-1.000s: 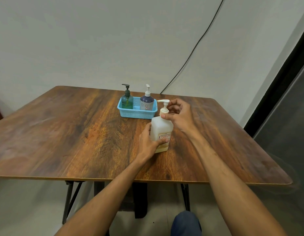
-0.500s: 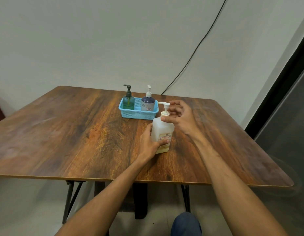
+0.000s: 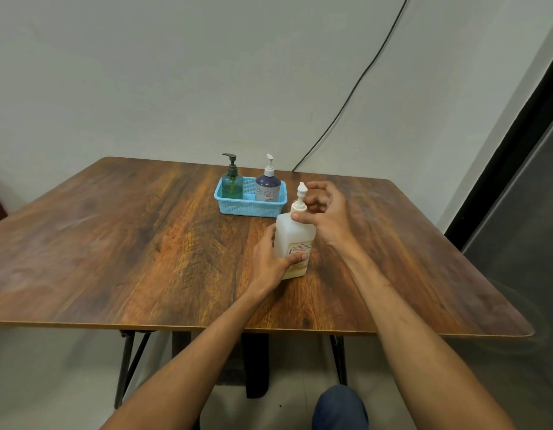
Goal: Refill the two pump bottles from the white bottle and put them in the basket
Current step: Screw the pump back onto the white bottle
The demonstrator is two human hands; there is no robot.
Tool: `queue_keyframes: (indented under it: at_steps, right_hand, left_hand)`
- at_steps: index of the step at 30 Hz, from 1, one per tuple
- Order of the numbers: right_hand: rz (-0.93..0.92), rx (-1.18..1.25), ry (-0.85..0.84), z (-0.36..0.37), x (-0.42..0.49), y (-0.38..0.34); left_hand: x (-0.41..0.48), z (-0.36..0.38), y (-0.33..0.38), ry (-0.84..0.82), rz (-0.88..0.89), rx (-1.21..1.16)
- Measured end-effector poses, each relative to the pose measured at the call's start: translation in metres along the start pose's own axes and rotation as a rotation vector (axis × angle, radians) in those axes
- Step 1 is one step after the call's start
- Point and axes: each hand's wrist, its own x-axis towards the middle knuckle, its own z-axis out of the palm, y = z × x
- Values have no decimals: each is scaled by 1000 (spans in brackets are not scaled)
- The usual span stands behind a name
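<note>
My left grip (image 3: 269, 259) was wrapped round the lower body of the white bottle (image 3: 295, 237), a squarish, translucent plastic one with a white pump top. The thumb lay across its front label and the fingers went round the far side. The bottle stood upright on the brown wood-grain bench (image 3: 129, 243), near the middle.

My right grip (image 3: 326, 212) sat at the bottle's neck. The thumb pressed on the pump collar and the fingers curled behind the pump stem, so it seemed to be pinching the collar, though the far fingers were partly hidden.

On the label I could read "CHG" in red; the rest was too small.

Just beyond the bottle and apart from it lay the light blue perforated plastic basket (image 3: 250, 209). In its left end stood the green clear pump bottle (image 3: 232, 186), with a dark pump and greenish liquid inside. In its right end stood the dark blue pump bottle (image 3: 268, 184), with a white pump and a pale dotted label.
</note>
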Motion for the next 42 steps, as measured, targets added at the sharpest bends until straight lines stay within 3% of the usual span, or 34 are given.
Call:
queue_keyframes:
  at_steps: [9, 15, 20, 26, 31, 36, 42]
  right_hand:
    - [15, 45, -31, 2, 1, 5]
    - [13, 1, 36, 12, -1, 3]
    - [28, 105, -14, 5, -2, 4]
    - [-20, -47, 43, 13, -1, 2]
    - [-1, 56, -37, 3, -2, 4]
    - [-29, -56, 12, 12, -2, 2]
    - [-19, 19, -30, 0, -4, 7]
  left_hand:
    - [0, -1, -1, 6, -1, 0]
    - [0, -1, -1, 14, 1, -4]
    - [1, -2, -1, 5, -3, 1]
    - [0, -1, 0, -6, 2, -1]
    - [0, 0, -1, -7, -9, -12]
    - [0, -1, 0, -19, -4, -11]
    - [0, 0, 0, -6, 3, -12]
